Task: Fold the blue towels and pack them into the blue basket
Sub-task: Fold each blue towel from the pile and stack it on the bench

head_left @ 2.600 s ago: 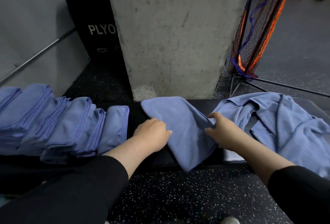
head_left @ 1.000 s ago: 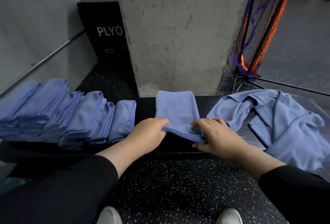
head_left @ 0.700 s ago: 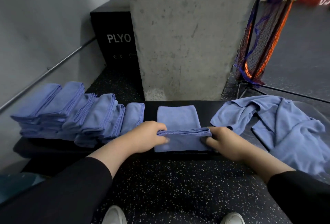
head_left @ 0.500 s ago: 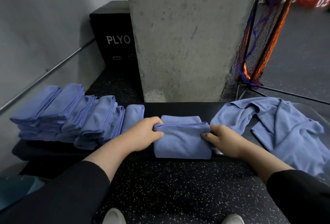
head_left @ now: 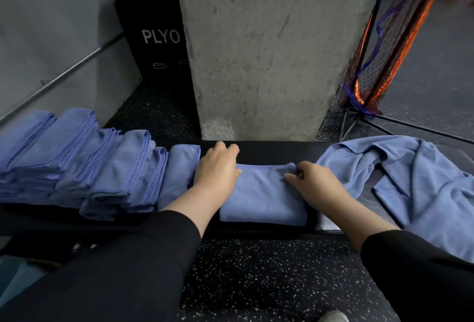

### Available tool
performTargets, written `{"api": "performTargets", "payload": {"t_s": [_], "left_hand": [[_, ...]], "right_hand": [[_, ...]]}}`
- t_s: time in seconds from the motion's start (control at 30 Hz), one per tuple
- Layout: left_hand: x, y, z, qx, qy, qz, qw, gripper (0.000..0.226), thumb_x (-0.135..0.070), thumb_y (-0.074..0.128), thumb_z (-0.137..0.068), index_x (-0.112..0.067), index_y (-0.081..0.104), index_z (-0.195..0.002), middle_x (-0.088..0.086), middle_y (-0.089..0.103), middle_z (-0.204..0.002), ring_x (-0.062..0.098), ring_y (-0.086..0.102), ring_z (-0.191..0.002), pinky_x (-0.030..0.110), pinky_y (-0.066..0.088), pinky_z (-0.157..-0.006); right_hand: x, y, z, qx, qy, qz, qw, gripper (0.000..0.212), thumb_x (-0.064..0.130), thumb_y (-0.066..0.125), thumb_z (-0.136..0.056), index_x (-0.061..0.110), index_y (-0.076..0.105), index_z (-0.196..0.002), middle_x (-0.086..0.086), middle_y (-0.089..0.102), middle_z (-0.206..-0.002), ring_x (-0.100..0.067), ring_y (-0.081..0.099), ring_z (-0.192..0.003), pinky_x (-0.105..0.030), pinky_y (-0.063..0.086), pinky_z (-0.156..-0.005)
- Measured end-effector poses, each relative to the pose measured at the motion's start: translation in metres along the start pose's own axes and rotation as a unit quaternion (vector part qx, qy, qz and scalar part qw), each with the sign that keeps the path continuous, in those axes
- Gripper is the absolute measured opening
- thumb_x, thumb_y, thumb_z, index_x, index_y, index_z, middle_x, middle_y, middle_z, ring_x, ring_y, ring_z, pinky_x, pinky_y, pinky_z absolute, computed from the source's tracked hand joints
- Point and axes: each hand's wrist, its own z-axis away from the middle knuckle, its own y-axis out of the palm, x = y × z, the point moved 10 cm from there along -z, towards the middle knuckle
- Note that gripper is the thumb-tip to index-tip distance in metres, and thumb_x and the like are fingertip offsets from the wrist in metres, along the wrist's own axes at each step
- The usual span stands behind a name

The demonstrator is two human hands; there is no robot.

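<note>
From the head camera, a folded blue towel (head_left: 261,196) lies on a black padded bench (head_left: 272,151) between the two hands. The left hand (head_left: 218,167) lies along the towel's left edge, palm down, its fingers reaching past the far edge of the towel onto the bench and only gently bent; whether they press or catch the cloth cannot be told. The right hand (head_left: 311,180) sits at the towel's far right corner, fingers curled in and pinching the cloth there. Both forearms come out of black sleeves (head_left: 143,257). Just left of the left hand, touching or nearly touching its wrist, stands a row of folded blue towels (head_left: 102,165), leaning one against the next along the bench. To the right of the right hand, a heap of loose blue towels (head_left: 415,183) spreads crumpled over the bench end, its nearest fold just beside the knuckles. Beyond both hands rises a concrete pillar (head_left: 269,52); beyond the left hand, a black box (head_left: 154,31) marked PLYO; beyond the right hand, an orange and blue net (head_left: 384,47) on a dark frame. No blue basket shows. Near the person lies speckled black flooring (head_left: 256,275).
</note>
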Motion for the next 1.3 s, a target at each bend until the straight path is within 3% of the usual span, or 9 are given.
{"api": "performTargets", "payload": {"t_s": [0.23, 0.33, 0.47, 0.6, 0.7, 0.87, 1.03, 1.17, 1.3], "left_hand": [[-0.041, -0.006, 0.016, -0.029, 0.158, 0.005, 0.987, 0.023, -0.024, 0.051, -0.100, -0.018, 0.067, -0.116, 0.001, 0.059, -0.121, 0.026, 0.054, -0.111, 0.040, 0.040, -0.095], [-0.041, 0.031, 0.033, 0.080, 0.180, -0.072, 0.978, 0.038, -0.038, 0.044, -0.104, -0.017, 0.060, -0.131, 0.003, 0.051, -0.141, 0.025, 0.047, -0.132, 0.037, 0.033, -0.107], [-0.029, 0.066, 0.056, 0.203, 0.166, -0.111, 0.959, 0.065, -0.045, 0.028, -0.108, -0.013, 0.007, -0.161, 0.003, -0.006, -0.169, 0.016, -0.008, -0.155, 0.039, 0.001, -0.126], [-0.026, 0.069, 0.058, 0.219, 0.149, -0.101, 0.959, 0.067, -0.046, 0.023, -0.108, -0.016, -0.005, -0.161, -0.002, -0.017, -0.167, 0.011, -0.017, -0.153, 0.041, -0.004, -0.126], [-0.027, 0.068, 0.055, 0.207, 0.150, -0.105, 0.961, 0.066, -0.047, 0.025, -0.107, -0.017, 0.002, -0.161, -0.001, -0.012, -0.168, 0.013, -0.012, -0.154, 0.042, -0.002, -0.126], [-0.035, 0.043, 0.056, 0.110, 0.182, -0.080, 0.974, 0.056, -0.055, 0.035, -0.103, -0.021, 0.047, -0.146, 0.002, 0.028, -0.164, 0.014, 0.019, -0.152, 0.036, 0.013, -0.124], [-0.029, 0.040, 0.074, 0.125, 0.196, -0.085, 0.969, 0.072, -0.067, 0.050, -0.091, -0.024, 0.045, -0.147, -0.002, 0.034, -0.161, 0.014, 0.028, -0.149, 0.035, 0.021, -0.121], [-0.025, 0.014, 0.075, 0.068, 0.164, -0.037, 0.983, 0.017, -0.038, 0.056, -0.095, -0.024, 0.049, -0.092, -0.006, 0.062, -0.101, 0.023, 0.059, -0.101, 0.033, 0.039, -0.083], [-0.013, 0.010, 0.075, 0.128, 0.104, 0.066, 0.984, 0.021, -0.048, 0.059, -0.093, -0.029, 0.050, -0.091, -0.009, 0.062, -0.083, 0.015, 0.062, -0.082, 0.040, 0.052, -0.073]], "right_hand": [[0.064, -0.031, 0.027, -0.153, -0.229, 0.005, 0.961, 0.037, 0.040, 0.043, -0.094, 0.016, 0.067, -0.107, -0.006, 0.065, -0.105, -0.034, 0.062, -0.091, -0.046, 0.053, -0.075], [0.071, 0.010, 0.046, -0.044, -0.273, 0.051, 0.960, 0.048, 0.041, 0.031, -0.100, 0.017, 0.061, -0.127, -0.002, 0.059, -0.137, -0.028, 0.057, -0.124, -0.047, 0.048, -0.099], [0.032, 0.057, 0.055, 0.108, -0.206, 0.115, 0.966, 0.065, 0.054, 0.014, -0.102, 0.026, 0.008, -0.160, 0.015, -0.005, -0.165, -0.005, -0.005, -0.152, -0.044, 0.005, -0.125], [0.037, 0.032, 0.058, 0.032, -0.229, 0.076, 0.970, 0.063, 0.057, 0.017, -0.099, 0.026, 0.040, -0.149, 0.010, 0.030, -0.161, -0.012, 0.031, -0.147, -0.044, 0.025, -0.118], [0.044, 0.014, 0.073, -0.025, -0.294, 0.083, 0.952, 0.047, 0.064, 0.037, -0.094, 0.031, 0.060, -0.117, 0.016, 0.055, -0.123, -0.012, 0.057, -0.109, -0.040, 0.043, -0.094], [0.031, 0.024, 0.081, 0.021, -0.297, 0.079, 0.951, 0.052, 0.061, 0.054, -0.083, 0.033, 0.053, -0.126, 0.019, 0.047, -0.132, -0.007, 0.049, -0.122, -0.037, 0.042, -0.099], [0.038, 0.014, 0.076, -0.022, -0.258, 0.066, 0.964, 0.031, 0.045, 0.038, -0.089, 0.029, 0.058, -0.106, 0.018, 0.057, -0.110, -0.010, 0.057, -0.102, -0.039, 0.043, -0.088], [0.035, -0.004, 0.075, 0.014, -0.221, -0.015, 0.975, 0.012, 0.038, 0.050, -0.094, 0.027, 0.052, -0.092, 0.013, 0.058, -0.081, -0.013, 0.056, -0.078, -0.032, 0.045, -0.073], [0.027, -0.005, 0.078, 0.095, -0.207, -0.028, 0.973, 0.027, 0.053, 0.065, -0.085, 0.038, 0.048, -0.101, 0.022, 0.058, -0.080, 0.002, 0.057, -0.076, -0.028, 0.049, -0.071]]}}
